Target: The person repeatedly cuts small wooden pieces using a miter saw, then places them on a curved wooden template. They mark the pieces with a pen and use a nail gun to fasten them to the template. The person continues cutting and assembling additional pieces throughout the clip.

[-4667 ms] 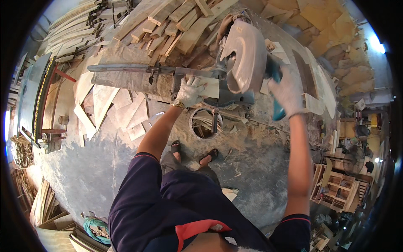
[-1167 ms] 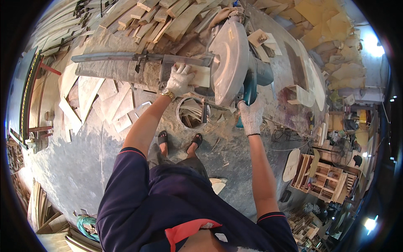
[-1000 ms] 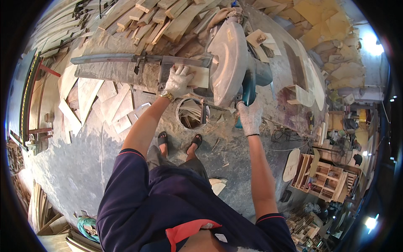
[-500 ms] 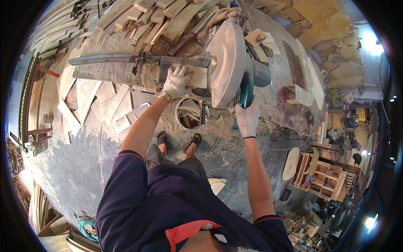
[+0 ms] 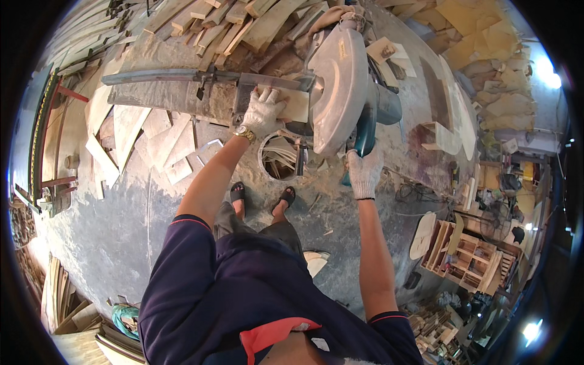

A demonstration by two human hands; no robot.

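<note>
My left hand, in a white knit glove with a watch at the wrist, lies spread on a pale flat piece of wood. The wood rests against the saw's fence, its right end close to the blade guard. A large miter saw with a dusty grey guard and a green motor stands just right of it. My right hand, also gloved, is wrapped round the saw's dark green handle. The blade itself is hidden behind the guard.
Stacked wood strips lie beyond the saw. Triangular offcuts are scattered at the left. A round bin of scraps sits before the saw, near my sandalled feet. At the right are loose cables and a wooden crate.
The whole view has shifted slightly, so the saw and wood appear a little farther right. Both hands keep their places on the wood and the handle.
</note>
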